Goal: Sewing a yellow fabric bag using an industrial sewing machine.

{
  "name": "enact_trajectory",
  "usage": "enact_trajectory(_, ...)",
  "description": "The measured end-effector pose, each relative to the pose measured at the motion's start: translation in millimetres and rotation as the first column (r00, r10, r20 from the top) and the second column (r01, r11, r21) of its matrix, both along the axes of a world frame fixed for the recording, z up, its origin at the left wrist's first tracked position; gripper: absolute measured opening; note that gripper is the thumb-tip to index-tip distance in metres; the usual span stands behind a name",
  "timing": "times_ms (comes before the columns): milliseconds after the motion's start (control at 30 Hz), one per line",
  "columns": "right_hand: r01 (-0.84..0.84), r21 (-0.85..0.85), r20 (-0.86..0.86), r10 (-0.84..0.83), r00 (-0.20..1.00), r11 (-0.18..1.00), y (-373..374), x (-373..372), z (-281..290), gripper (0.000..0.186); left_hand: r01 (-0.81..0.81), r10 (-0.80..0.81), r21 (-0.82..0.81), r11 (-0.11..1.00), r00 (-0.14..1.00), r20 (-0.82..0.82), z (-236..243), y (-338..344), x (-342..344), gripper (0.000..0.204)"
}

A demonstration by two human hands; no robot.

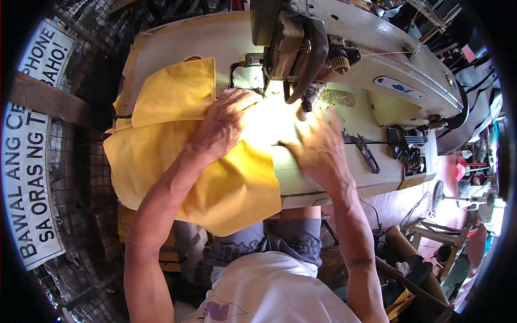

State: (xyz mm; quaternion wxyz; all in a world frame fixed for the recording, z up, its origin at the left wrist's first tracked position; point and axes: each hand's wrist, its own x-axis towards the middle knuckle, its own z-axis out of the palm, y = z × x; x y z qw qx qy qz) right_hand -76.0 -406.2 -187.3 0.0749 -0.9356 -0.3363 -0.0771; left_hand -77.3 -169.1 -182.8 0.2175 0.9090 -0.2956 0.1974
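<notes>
A sewing machine with a lamp glaring on its needle area stands over a pale worktop. Yellow fabric hangs over the front edge, with a folded yellow piece lying above it. My left hand rests on the fabric left of the needle, its fingers curled and pressed together at the fabric beside the presser foot. My right hand is right of the needle, low over the worktop, smeared by motion and partly washed out by the light; whether it touches fabric is unclear.
Black-handled scissors and a dark cluster of small items lie at the worktop's right. A wire mesh wall with a sign runs along the left. A fan, wooden frame and rolled material stand at the lower right.
</notes>
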Motion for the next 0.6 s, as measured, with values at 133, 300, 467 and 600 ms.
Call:
enact_trajectory(133,0.216,0.123,0.247,-0.24,0.939,0.969,-54,-17,17,0.054,-0.031,0.031,0.014,0.999,0.999,-0.038,3,3,-3,0.022)
enact_trajectory(300,0.529,0.374,0.232,-0.629,0.742,0.762,-141,-17,-6,0.052,-0.032,0.032,-0.007,0.999,0.999,0.002,-3,0,3,0.02)
enact_trajectory(467,0.444,0.46,0.245,-0.59,0.769,0.769,-147,-14,-20,0.051,-0.044,0.044,-0.008,0.999,0.999,0.015,-3,2,1,0.019)
enact_trajectory(600,0.425,0.505,0.219,-0.588,0.779,0.751,-150,-15,-25,0.051,-0.052,0.052,-0.018,0.999,0.999,0.014,-7,4,1,0.019)
